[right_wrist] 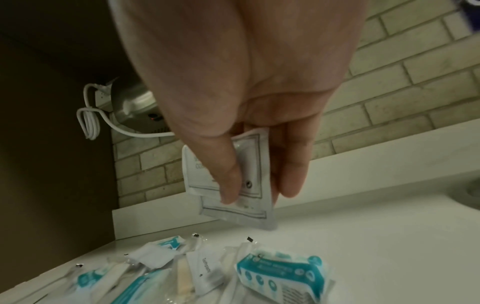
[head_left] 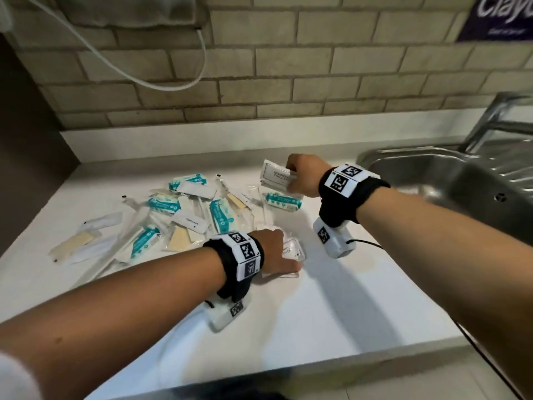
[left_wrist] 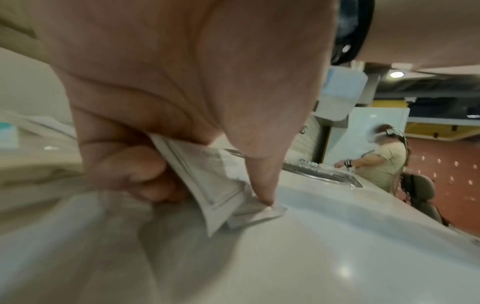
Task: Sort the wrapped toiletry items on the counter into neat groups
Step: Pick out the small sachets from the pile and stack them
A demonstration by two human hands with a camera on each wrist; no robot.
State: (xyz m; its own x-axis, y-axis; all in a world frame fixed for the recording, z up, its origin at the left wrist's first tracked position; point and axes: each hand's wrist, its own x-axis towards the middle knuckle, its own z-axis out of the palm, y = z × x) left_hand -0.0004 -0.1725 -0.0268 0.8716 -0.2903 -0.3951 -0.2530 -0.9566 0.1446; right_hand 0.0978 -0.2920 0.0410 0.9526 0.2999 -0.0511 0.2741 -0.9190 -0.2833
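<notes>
A loose heap of wrapped toiletries (head_left: 178, 217) covers the left of the white counter (head_left: 331, 307): teal-and-white packs, clear sleeves with cream pieces, small white toothpaste sachets. My right hand (head_left: 300, 176) pinches two white shampoo sachets (right_wrist: 233, 191) above the counter near the back, just over a teal pack (head_left: 284, 201). My left hand (head_left: 277, 252) is low on the counter to the right of the heap. It grips a white sachet (left_wrist: 207, 176) in curled fingers, while its thumb presses the corner of another sachet (left_wrist: 262, 214) lying flat.
A steel sink (head_left: 450, 180) with a tap (head_left: 496, 119) is set into the counter at the right. The brick wall (head_left: 288, 67) runs behind, with a white cable (head_left: 121, 67) hanging over it. A dark panel (head_left: 26, 157) bounds the left. Another person (left_wrist: 384, 160) stands far off.
</notes>
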